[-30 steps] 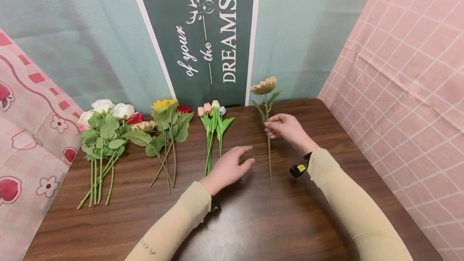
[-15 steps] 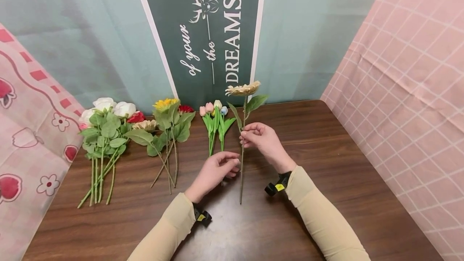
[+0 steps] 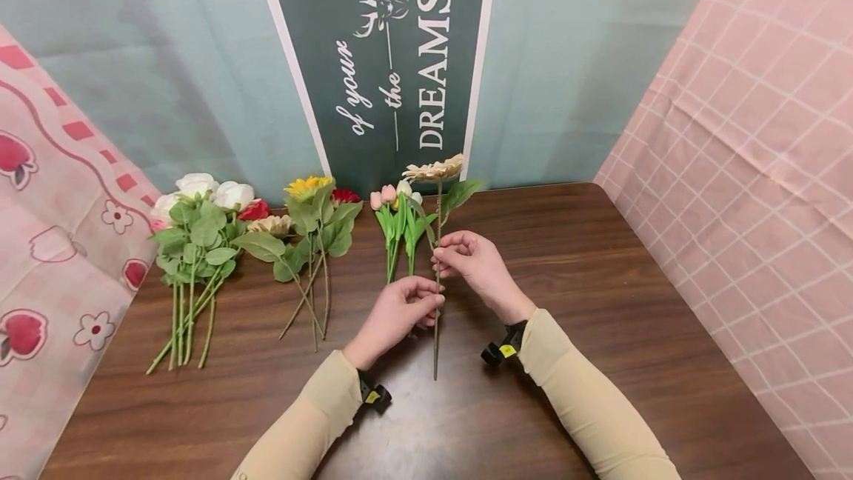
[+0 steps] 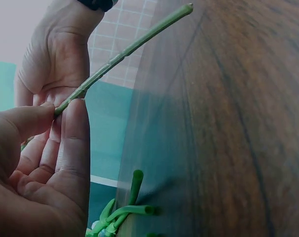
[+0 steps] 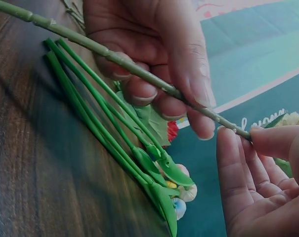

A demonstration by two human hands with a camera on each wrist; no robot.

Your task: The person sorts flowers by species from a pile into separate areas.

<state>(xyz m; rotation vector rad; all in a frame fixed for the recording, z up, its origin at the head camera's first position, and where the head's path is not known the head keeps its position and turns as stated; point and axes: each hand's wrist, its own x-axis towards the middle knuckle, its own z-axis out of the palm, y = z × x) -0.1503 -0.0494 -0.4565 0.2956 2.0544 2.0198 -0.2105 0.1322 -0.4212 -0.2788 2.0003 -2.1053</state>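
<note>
Dark wood counter [image 3: 600, 361] lies under your hands: your left hand [image 3: 393, 317] pinches the beige flower's stem [image 3: 436, 332] low, your right hand [image 3: 476, 265] pinches it just above, its long axis upright, bloom [image 3: 435, 169] toward the far edge beside the tulips [image 3: 396, 224].

left hand [image 3: 398, 307] now pinching stem [image 3: 436, 332], seemingly

Dark wood table [image 3: 600, 361], 3 flower bunches [image 3: 193, 258]
</note>
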